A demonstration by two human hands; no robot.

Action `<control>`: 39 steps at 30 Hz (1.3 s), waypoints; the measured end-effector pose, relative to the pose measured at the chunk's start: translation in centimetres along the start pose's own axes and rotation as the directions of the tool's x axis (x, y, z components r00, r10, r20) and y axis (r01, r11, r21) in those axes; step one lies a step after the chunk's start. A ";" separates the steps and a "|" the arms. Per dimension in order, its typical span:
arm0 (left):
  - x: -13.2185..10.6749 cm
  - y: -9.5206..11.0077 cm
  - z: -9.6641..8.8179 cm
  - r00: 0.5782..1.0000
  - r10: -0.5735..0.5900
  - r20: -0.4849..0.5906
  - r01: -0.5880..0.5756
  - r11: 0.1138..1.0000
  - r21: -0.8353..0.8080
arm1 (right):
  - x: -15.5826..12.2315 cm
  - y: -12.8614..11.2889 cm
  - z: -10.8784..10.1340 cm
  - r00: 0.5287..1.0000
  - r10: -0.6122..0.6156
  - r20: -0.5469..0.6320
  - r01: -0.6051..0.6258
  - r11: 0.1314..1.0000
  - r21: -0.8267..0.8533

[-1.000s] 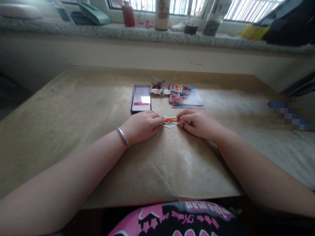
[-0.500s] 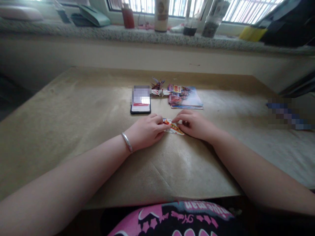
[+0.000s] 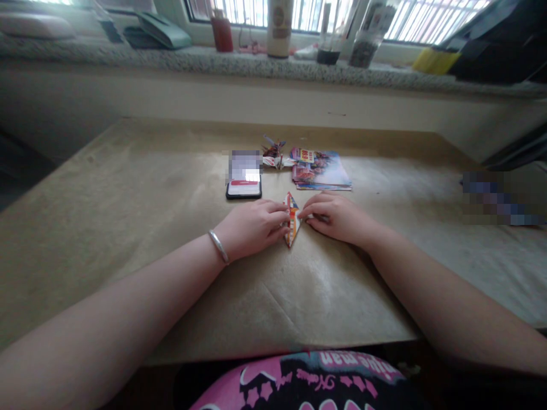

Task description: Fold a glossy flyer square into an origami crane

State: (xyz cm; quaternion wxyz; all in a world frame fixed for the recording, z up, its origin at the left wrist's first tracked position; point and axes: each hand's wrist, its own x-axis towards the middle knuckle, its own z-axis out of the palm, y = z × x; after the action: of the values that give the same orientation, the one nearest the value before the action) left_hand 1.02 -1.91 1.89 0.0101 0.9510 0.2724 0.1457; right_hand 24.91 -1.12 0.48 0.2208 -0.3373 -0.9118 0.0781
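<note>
A small folded paper (image 3: 293, 221), patterned in orange, red and white, lies on the table as a narrow diamond with its points toward and away from me. My left hand (image 3: 258, 226), wearing a silver bangle at the wrist, holds its left edge, fingers closed over it. From the right, the curled fingers of my right hand (image 3: 335, 219) pinch the opposite edge. Parts of the paper's left side are hidden under my left fingers.
Beyond my hands are a phone (image 3: 244, 185), folded paper figures (image 3: 276, 155) and a stack of printed paper sheets (image 3: 325, 171). Bottles and jars stand on the stone windowsill (image 3: 239, 62) behind the table (image 3: 171, 171). A blurred item (image 3: 496, 196) is at the right.
The folded paper has turned from lying slantwise to pointing toward and away from me, and more of it shows. My fingers have shifted to its two side edges.
</note>
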 end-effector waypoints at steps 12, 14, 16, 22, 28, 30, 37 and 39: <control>0.2 0.5 -0.2 0.991 -0.125 0.049 0.127 0.992 -0.029 | 0.5 -0.9 0.0 0.997 -0.070 0.045 0.077 0.982 -0.174; 0.3 0.7 -0.2 0.992 -0.123 0.034 0.124 0.992 -0.019 | 0.6 -0.8 0.1 0.996 -0.076 0.052 0.085 0.977 -0.197; 0.4 0.9 -0.3 0.992 -0.122 0.028 0.122 0.993 -0.001 | 0.7 -0.7 0.2 0.995 -0.089 0.052 0.098 0.973 -0.211; 0.4 1.2 -0.5 0.996 -0.065 0.058 0.061 0.995 0.074 | 0.7 -0.6 0.3 0.992 -0.128 0.011 0.127 0.967 -0.219; 0.1 0.7 -0.2 1.000 -0.007 0.007 0.006 0.997 0.078 | 0.4 -0.7 -0.2 0.992 -0.127 0.026 0.130 0.983 -0.128; 0.0 0.3 -0.2 1.000 -0.006 0.010 0.005 0.996 0.090 | 0.3 -0.8 -0.4 0.993 -0.111 0.032 0.114 0.985 -0.126; 0.0 -1.2 0.0 1.000 0.017 0.004 -0.018 1.000 0.011 | 0.4 -1.2 -0.3 0.998 -0.040 0.042 0.047 0.983 -0.176; 0.0 -1.6 0.1 0.999 0.041 0.004 -0.041 0.999 0.008 | 0.4 -1.3 -0.3 0.999 -0.032 0.044 0.040 0.981 -0.190</control>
State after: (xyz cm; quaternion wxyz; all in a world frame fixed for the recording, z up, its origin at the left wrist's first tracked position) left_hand 0.28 -0.54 1.63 0.0036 0.9568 0.2533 0.1430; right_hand 24.01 -1.90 1.28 0.1701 -0.3388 -0.9253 -0.0068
